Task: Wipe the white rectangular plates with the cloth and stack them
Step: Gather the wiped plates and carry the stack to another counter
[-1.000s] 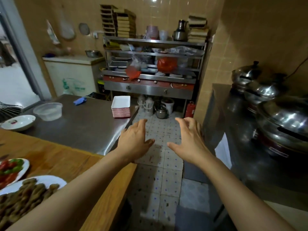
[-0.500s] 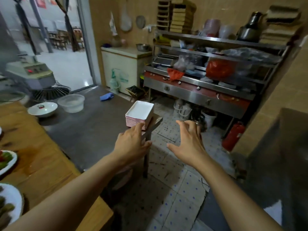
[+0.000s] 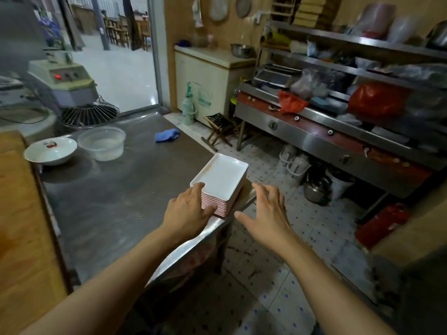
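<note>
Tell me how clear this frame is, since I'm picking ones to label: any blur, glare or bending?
Head view: the plate stack, left hand and right hand are fairly sharp; the shelves at right are smeared; bright daylight washes out the doorway; the steel table shows dull sheen; wide-angle bending curves the edges.

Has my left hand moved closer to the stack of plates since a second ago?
Yes. The left hand now touches the stack of plates at the steel table's corner; earlier it was short of it.
</note>
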{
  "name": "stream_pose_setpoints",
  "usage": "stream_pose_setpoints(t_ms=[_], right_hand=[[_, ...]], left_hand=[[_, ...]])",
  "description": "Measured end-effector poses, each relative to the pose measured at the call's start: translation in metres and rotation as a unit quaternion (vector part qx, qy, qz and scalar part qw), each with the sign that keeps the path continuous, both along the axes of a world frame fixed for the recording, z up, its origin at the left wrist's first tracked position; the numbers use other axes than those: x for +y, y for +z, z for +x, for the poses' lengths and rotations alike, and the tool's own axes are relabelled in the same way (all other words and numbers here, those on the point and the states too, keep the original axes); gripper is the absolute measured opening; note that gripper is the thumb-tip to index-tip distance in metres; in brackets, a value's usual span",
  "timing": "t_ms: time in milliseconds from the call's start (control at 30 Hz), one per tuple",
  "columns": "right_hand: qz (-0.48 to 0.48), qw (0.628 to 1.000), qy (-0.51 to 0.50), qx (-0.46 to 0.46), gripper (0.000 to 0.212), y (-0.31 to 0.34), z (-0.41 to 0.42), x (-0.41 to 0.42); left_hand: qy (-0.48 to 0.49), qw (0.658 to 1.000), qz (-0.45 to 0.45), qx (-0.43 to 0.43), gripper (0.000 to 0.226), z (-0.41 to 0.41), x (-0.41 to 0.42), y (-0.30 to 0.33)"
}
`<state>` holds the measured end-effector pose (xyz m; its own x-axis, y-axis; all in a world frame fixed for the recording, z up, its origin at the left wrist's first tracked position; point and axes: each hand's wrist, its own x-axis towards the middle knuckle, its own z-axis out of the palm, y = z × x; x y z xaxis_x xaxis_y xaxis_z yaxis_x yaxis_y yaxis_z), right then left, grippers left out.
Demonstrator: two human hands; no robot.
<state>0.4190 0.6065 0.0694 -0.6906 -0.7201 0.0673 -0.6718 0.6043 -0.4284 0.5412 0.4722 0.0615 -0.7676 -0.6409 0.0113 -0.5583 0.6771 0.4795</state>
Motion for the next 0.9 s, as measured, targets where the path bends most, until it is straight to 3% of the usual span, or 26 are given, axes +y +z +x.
stream_pose_setpoints(t_ms=[467, 667, 900], right_hand=[[0.03, 0.99, -0.034, -0.135, 0.095, -0.083, -0.08, -0.109], [0.045, 0.975, -0.04, -0.215, 0.093, -0.114, -0.091, -0.121], [0.029, 0.969, -0.01, -0.247, 0.09, -0.12, -0.109, -0.115]], left_hand=[[0.085, 0.993, 0.075, -0.013, 0.047, -0.086, -0.104, -0.082], [0.136, 0.98, 0.142, -0.005, 0.037, -0.102, -0.108, -0.107], [0.204, 0.969, 0.14, 0.007, 0.022, -0.109, -0.081, -0.107]])
